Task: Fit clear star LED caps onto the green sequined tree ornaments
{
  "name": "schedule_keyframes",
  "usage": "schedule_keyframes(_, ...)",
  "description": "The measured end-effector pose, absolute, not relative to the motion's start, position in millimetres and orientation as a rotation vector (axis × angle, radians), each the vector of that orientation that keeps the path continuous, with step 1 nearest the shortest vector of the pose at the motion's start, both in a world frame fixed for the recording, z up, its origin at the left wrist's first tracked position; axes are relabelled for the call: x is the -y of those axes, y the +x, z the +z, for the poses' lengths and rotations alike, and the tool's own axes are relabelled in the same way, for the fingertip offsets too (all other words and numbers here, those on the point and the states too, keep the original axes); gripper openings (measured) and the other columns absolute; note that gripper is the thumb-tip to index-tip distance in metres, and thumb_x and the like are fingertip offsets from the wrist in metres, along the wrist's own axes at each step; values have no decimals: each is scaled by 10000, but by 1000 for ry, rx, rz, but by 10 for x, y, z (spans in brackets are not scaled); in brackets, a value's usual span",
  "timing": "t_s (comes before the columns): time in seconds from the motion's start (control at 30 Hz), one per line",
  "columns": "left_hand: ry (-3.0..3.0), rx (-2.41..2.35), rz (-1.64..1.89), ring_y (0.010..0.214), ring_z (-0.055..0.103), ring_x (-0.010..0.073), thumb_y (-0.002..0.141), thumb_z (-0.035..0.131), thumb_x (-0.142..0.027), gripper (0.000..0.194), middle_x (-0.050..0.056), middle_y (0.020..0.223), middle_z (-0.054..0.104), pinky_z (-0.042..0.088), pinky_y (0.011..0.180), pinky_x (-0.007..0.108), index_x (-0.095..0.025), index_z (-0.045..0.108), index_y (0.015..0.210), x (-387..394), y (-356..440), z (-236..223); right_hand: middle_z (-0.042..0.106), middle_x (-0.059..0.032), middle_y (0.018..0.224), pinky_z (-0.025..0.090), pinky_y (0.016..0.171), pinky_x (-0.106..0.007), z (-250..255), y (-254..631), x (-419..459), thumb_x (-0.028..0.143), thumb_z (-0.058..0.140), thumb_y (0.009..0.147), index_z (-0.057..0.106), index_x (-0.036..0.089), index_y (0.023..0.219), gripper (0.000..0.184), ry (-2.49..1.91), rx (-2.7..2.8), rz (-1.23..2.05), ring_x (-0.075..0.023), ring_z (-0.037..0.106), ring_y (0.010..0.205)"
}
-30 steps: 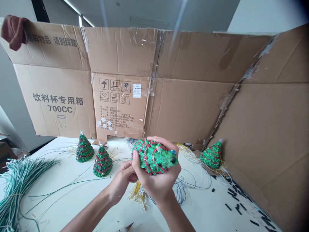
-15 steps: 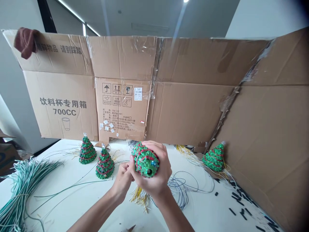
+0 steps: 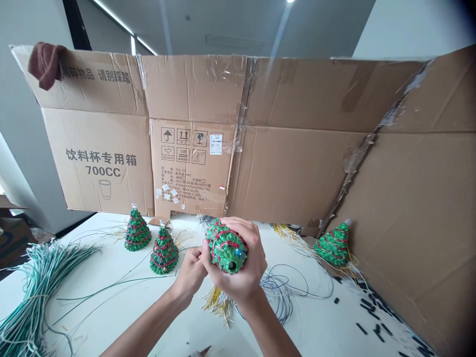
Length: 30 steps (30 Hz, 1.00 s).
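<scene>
1. Hands: two, both the person's own. The right hand [image 3: 238,280] wraps its fingers [image 3: 243,238] closed over the top of a glittery green Christmas tree ornament [image 3: 226,246], held in the air above the table. The left hand [image 3: 191,272] pinches the ornament's lower side, its fingers closed.
2. Standing cone trees: three. Two stand left of the hands on a white table [image 3: 223,339], the first tree [image 3: 137,233] and the second tree [image 3: 164,253], and the third tree [image 3: 333,244] stands to the right, against the cardboard.
3. Wire bundles: three, one pale green [image 3: 37,282], one yellow [image 3: 217,302] and one blue-grey [image 3: 278,292] (loosely tangled).
4. Black pieces [image 3: 372,312]: several, scattered at right.
5. Flattened carton [image 3: 193,129]: one, upright behind the table, with one brown cloth [image 3: 46,64] over its top edge.
</scene>
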<state>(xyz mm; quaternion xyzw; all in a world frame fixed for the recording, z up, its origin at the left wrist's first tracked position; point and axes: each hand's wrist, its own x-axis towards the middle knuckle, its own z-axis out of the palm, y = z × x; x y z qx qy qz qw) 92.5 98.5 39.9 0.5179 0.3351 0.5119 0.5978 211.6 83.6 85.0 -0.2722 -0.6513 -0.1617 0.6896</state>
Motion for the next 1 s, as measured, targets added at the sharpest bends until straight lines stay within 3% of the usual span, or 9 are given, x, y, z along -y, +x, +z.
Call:
schedule_keyframes(0.33, 1293, -836, 1150, 738, 490, 186, 738, 878, -572, 505, 26, 611, 565, 457, 661, 269, -162, 639, 565, -1030, 850, 435, 760, -133, 1138, 626, 851, -567, 816, 2108, -877, 139, 730, 740, 623, 223, 1351, 626, -582, 1486, -354, -342, 741, 1017)
schedule_keyframes(0.6, 1309, -851, 1202, 717, 497, 180, 766, 848, -615, 503, 27, 696, 608, 453, 652, 276, -164, 643, 678, -1074, 859, 353, 759, -126, 1133, 639, 845, -580, 826, 2089, -871, 143, 779, 773, 629, 242, 1341, 596, -587, 1482, -331, -344, 740, 1015)
schedule_keyframes(0.77, 1327, -831, 1199, 683, 440, 153, 750, 873, -610, 528, 6, 671, 557, 425, 639, 267, -164, 610, 649, -1101, 856, 327, 753, -139, 1137, 645, 843, -583, 840, 2073, -858, 162, 829, 752, 635, 222, 1324, 607, -578, 1478, -318, -348, 739, 1019)
schedule_keyframes(1.0, 1349, -761, 1127, 761, 544, 193, 790, 859, -583, 461, 48, 778, 675, 495, 718, 288, -140, 731, 789, -1057, 849, 377, 744, -131, 1144, 647, 875, -580, 819, 2070, -868, 178, 897, 695, 631, 227, 1333, 693, -562, 1464, -283, -347, 734, 1036)
